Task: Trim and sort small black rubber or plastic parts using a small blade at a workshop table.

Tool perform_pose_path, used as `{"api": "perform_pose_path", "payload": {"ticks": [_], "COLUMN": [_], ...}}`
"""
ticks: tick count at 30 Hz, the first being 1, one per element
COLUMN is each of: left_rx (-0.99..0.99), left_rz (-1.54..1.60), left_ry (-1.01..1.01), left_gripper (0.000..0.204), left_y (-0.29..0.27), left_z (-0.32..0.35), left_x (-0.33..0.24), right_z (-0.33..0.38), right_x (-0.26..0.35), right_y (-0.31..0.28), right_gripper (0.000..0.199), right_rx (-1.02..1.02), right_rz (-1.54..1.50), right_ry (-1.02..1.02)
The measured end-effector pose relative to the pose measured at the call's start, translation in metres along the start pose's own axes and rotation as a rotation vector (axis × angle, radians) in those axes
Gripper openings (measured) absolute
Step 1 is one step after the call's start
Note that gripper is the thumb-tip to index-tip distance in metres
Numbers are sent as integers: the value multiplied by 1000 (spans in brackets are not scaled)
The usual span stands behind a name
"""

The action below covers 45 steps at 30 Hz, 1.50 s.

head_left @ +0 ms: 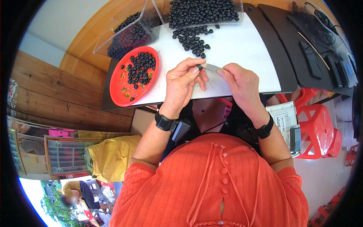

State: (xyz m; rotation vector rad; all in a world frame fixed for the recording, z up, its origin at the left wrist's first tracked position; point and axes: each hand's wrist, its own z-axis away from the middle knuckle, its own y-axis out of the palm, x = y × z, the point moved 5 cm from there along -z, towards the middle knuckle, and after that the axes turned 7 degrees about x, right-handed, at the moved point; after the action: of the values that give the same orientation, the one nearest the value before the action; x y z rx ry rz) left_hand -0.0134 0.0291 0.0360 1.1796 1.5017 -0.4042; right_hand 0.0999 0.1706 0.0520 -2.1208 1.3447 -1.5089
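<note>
Left grip point(179, 82) pinching a black bead point(199, 67), right grip point(243, 82) clamped on a metal blade point(211, 67)

Hands point(180, 81) hold a black bead point(199, 67) (left) and grey blade point(211, 67) (right).

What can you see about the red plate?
The plate is round and shiny red, with a raised rim, and looks like plastic. Green and yellow patterns decorate its inside. It sits face up at the left of the table, partly on the white top. Loose black beads lie on it, mostly bunched together. The left hand is beside it, not touching.
</note>
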Motion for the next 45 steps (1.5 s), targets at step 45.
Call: {"api": "perform_pose_path", "payload": {"ticks": [45], "left_rx": [316], "left_rz": [-1822], "left_ry": [22], "left_gripper": [13], "left_y": [30], "left_z": [-61], "left_x": [-14], "right_z": [6], "right_x": [-29], "right_y": [-33], "right_gripper": [25], "right_rx": [-126], "right_rz": [103], "right_ry": [8]}}
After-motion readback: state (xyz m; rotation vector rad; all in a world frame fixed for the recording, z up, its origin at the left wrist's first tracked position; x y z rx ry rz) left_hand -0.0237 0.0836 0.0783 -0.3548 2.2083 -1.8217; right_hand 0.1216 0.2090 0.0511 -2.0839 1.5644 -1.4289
